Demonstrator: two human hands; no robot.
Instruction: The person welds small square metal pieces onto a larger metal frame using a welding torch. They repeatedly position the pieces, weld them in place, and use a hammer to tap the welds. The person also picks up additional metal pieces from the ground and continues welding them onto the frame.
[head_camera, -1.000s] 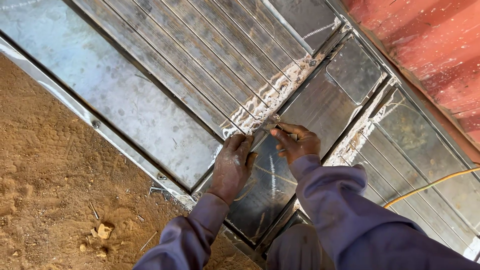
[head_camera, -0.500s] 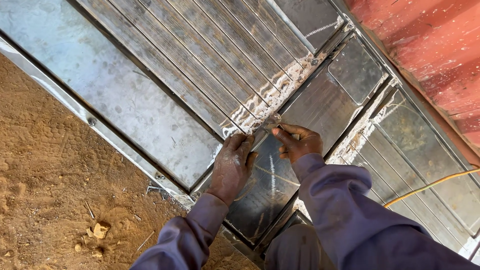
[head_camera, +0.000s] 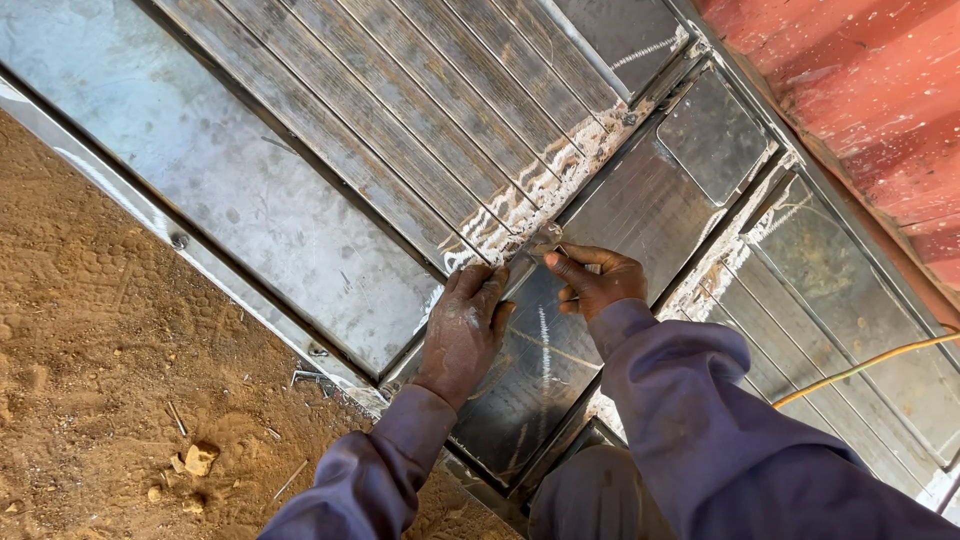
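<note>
My left hand (head_camera: 465, 330) lies flat, unclenched, on the steel door panel (head_camera: 300, 215); at its two o'clock, my right hand (head_camera: 597, 281) pinches a small metal piece (head_camera: 545, 243).

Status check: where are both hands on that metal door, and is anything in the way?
Left hand flat on metal door. Right hand pinching small tool at chalky seam. Nothing blocking.

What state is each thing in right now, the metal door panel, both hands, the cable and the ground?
Metal door panel: lying flat on the ground, grey, with whitish residue along a seam.
Left hand: pressed flat on the panel, fingers spread, dusty.
Right hand: grip pinched on a small tool at the seam; too small to identify.
Yellow cable: lying loose across the panel.
Dirt ground: dry, with scattered stones.
</note>
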